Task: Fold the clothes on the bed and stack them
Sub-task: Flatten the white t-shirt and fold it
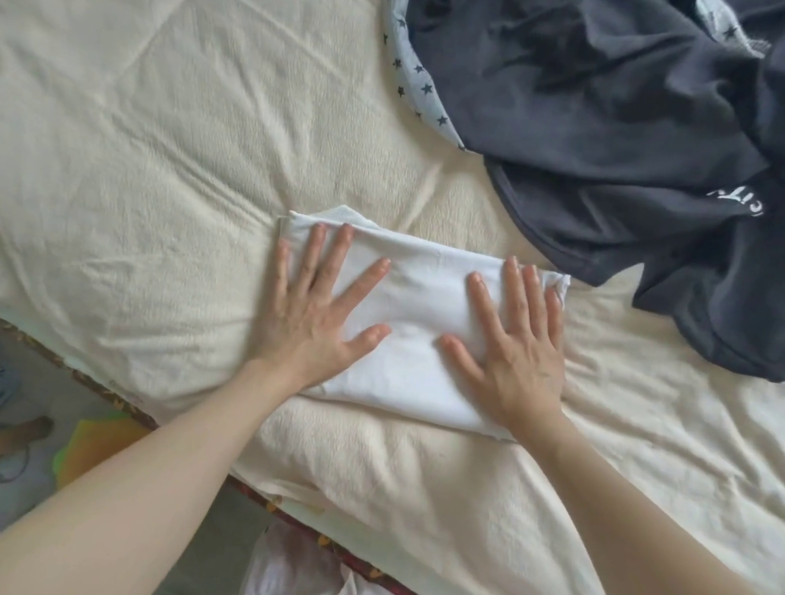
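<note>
Both grips lie flat with fingers spread wide and straight: the left hand (pixel 314 317) presses the left end of a folded white garment (pixel 415 315) and the right hand (pixel 510 346) presses its right end, the cloth bare between the thumbs. The garment rests on the cream bedspread (pixel 152 144) near the bed's edge. Beyond the right hand, well apart, lies a crumpled dark navy shirt (pixel 624 128) over a star-print cloth (pixel 420 78).
</note>
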Available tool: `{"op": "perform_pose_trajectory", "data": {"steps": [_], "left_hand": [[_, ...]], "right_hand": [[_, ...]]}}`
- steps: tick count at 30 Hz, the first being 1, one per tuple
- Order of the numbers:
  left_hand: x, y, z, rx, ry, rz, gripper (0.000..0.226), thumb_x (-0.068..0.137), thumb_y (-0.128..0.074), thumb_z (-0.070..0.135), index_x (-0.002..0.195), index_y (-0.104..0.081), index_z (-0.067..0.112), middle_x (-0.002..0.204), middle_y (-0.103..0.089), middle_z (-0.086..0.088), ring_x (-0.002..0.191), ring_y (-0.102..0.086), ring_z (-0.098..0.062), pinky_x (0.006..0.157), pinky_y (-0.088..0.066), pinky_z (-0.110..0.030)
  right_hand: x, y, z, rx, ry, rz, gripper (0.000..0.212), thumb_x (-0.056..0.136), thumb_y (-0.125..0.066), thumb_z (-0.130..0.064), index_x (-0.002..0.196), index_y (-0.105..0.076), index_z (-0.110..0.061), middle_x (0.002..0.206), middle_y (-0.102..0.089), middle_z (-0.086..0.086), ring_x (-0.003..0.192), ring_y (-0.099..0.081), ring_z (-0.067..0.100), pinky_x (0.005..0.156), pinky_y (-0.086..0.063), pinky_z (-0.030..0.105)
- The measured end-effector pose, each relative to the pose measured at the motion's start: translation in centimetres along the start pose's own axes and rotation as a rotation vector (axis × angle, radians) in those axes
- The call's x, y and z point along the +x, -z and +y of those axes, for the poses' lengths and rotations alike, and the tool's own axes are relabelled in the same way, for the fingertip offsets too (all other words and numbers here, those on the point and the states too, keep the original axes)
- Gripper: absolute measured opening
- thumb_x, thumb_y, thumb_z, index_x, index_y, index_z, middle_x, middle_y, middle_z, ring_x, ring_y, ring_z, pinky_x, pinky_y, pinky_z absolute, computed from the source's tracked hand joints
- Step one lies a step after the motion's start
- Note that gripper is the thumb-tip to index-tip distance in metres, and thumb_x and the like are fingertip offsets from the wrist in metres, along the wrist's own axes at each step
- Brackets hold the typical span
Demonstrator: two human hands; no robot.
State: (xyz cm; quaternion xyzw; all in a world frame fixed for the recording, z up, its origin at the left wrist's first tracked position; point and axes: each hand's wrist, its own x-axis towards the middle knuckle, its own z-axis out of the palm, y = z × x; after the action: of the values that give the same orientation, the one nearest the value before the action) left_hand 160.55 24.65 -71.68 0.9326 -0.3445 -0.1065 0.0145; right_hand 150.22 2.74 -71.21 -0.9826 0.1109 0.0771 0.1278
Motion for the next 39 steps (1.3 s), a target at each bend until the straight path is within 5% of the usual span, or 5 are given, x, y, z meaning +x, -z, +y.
{"op": "perform_pose_trajectory", "data": {"steps": [6,11,17,26,39], "left_hand": [[0.3,2.2,0.3,-0.041,0.008,-0.149,0.068,0.086,-0.028,0.063,0.146,-0.018,0.032,0.157,-0.011,-0.013,0.144,-0.011,-0.037,0.111,-0.01,-0.065],[-2.8,3.6,-0.5,-0.332,0.274,-0.153,0.06,0.098,-0.039,0.037,0.15,-0.007,0.031,0.156,0.02,-0.004,0.144,0.02,-0.027,0.116,0.004,-0.053],[-5.0,5.1,-0.9,-0.737,0.513,-0.129,0.058,0.1,-0.043,0.021,0.151,-0.016,0.03,0.155,-0.021,-0.004,0.14,-0.02,-0.016,0.108,-0.019,-0.024],[-2.4,6.2,-2.3,-1.265,0.88,-0.06,0.076,0.091,-0.061,0.013,0.15,-0.016,0.026,0.138,-0.045,0.003,0.122,-0.051,-0.016,0.103,-0.043,-0.039],[-4.5,11.2,-0.2,-1.141,0.817,0.016,0.049,0.088,-0.064,0.011,0.134,-0.049,0.014,0.112,-0.059,0.001,0.092,-0.057,-0.014,0.08,-0.046,-0.027]], "right_hand": [[0.4,2.0,-0.5,0.045,-0.025,-0.14,0.069,0.088,-0.043,-0.059,0.148,-0.031,-0.026,0.157,-0.019,0.013,0.145,-0.014,0.031,0.118,-0.002,0.042],[-2.2,4.5,0.0,0.288,-0.054,0.084,0.054,0.082,-0.073,-0.014,0.132,-0.054,-0.006,0.147,-0.036,0.022,0.137,-0.033,0.038,0.111,-0.029,0.05],[-4.7,5.4,-1.2,0.745,-0.473,0.042,0.062,0.089,-0.065,-0.019,0.145,-0.036,-0.02,0.149,-0.029,0.004,0.131,-0.024,0.0,0.106,-0.02,0.015],[-2.2,5.9,-0.3,0.988,-0.851,-0.003,0.049,0.082,-0.071,-0.023,0.122,-0.043,-0.021,0.105,-0.058,-0.002,0.103,-0.058,0.021,0.085,-0.046,0.031],[-4.8,10.0,-2.0,1.123,-0.835,0.032,0.025,0.086,-0.063,-0.012,0.104,-0.052,-0.025,0.09,-0.062,-0.005,0.081,-0.06,0.009,0.061,-0.043,0.023]]}}
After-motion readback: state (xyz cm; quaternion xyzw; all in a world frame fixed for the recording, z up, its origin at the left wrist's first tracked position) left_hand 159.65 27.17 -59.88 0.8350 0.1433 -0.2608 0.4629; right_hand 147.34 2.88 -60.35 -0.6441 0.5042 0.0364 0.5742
